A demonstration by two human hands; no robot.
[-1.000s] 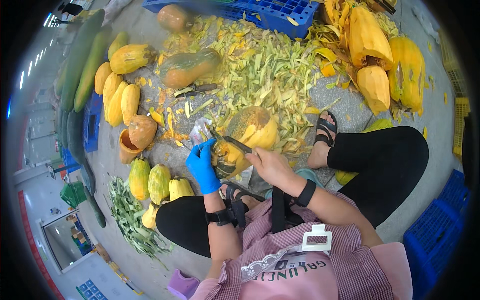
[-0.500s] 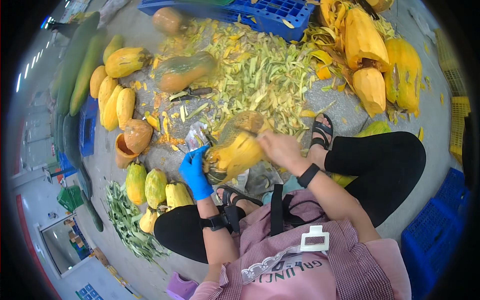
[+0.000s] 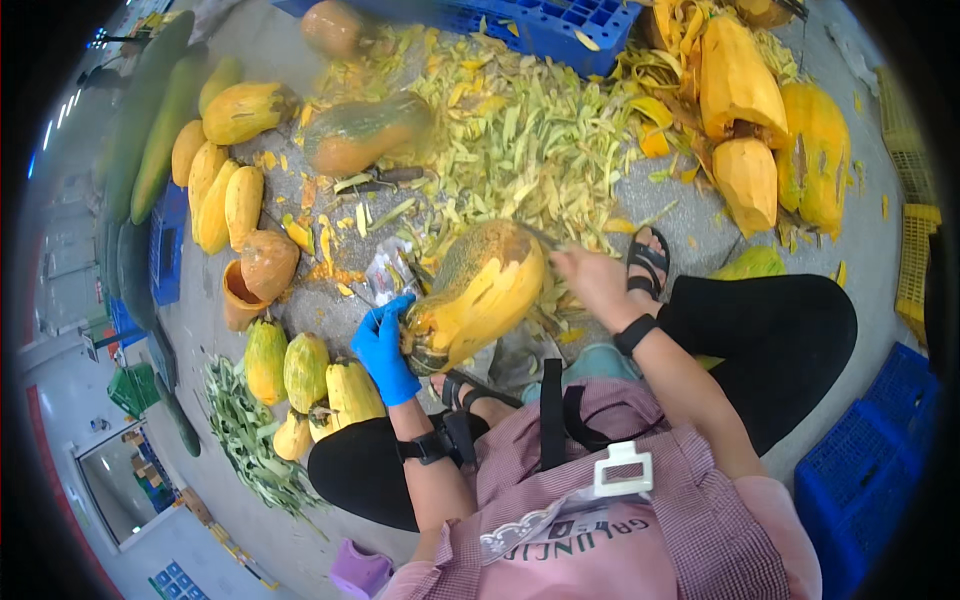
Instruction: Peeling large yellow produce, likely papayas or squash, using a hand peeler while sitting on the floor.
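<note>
A long, partly peeled pumpkin (image 3: pixel 480 300) lies tilted in front of me, with yellow flesh bared on its near side and mottled green-brown skin on the far side. My left hand (image 3: pixel 386 350), in a blue glove, grips its left end with the fingers closed around the stem. Just off the pumpkin's right end is my right hand (image 3: pixel 597 287), bare and closed on a thin dark tool (image 3: pixel 540 236). The tool reaches toward the pumpkin's far edge; whether it is a peeler or a knife I cannot tell.
Green and yellow peelings (image 3: pixel 530 140) cover the floor ahead. Peeled pumpkins (image 3: pixel 740 80) stand at far right, several yellow ones (image 3: pixel 243 205) at left. An unpeeled pumpkin (image 3: pixel 365 135) and a dark-handled tool (image 3: pixel 397 174) lie beyond. Blue crates (image 3: pixel 560 35) edge the back.
My right hand has moved off the pumpkin to the right. The pumpkin has turned slightly, showing more bared yellow flesh along its length. My left hand keeps its grip.
</note>
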